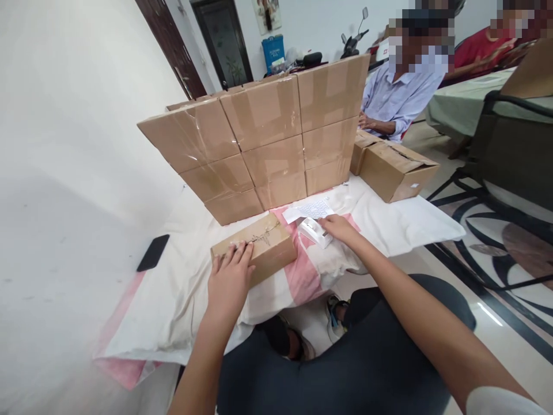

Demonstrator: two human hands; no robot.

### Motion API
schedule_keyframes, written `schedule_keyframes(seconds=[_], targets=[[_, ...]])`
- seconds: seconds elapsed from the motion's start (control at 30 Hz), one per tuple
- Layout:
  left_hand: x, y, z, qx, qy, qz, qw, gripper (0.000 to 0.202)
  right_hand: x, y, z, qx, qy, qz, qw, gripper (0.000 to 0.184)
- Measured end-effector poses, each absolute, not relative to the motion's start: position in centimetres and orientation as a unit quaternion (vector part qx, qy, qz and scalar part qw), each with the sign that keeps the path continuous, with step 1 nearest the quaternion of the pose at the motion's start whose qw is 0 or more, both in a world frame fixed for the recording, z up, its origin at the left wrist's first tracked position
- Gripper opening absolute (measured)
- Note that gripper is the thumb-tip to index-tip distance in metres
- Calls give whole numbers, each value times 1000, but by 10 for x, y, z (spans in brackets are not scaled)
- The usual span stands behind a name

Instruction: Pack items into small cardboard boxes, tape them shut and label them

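Step in hand, as judged: steadying the box (277,237) while the right hand (340,226) works at a white holder (310,229). The box lies near the middle of the surface's (185,282) near edge. Left hand (230,272): laid over the box top, fingers spread, grasping nothing. Right hand: arm extended, fingers bent at the holder; grip cannot be told. The next move calls for a steady left palm and careful right fingertips.

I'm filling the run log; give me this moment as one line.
left hand: on box; right hand: at white item, near printed sheet; behind: stacked boxes; phone: left of box
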State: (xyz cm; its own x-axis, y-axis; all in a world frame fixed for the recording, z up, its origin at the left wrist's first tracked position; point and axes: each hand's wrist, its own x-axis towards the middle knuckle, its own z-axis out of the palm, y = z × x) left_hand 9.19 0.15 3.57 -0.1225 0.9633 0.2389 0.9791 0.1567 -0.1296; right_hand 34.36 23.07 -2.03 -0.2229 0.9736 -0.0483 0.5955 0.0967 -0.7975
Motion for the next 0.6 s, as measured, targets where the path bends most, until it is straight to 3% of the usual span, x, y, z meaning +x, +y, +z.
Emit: schedule_keyframes(seconds=[0.1,0.17,0.27,0.43,0.6], targets=[[126,9,11,-635,-733,-123,211,53,354,230,-34,-558,-671,401,279,25],[161,25,-16,-709,-643,-192,216,54,356,229,-39,-547,-660,424,292,24],[209,68,-48,-786,-567,-217,119,65,358,229,-40,-523,-653,456,305,22],[227,151,-68,-693,-666,-276,-6,90,355,237,-40,-515,-637,488,301,22],[220,169,-83,-661,-677,-321,-35,98,346,243,-39,-548,-621,490,273,31]])
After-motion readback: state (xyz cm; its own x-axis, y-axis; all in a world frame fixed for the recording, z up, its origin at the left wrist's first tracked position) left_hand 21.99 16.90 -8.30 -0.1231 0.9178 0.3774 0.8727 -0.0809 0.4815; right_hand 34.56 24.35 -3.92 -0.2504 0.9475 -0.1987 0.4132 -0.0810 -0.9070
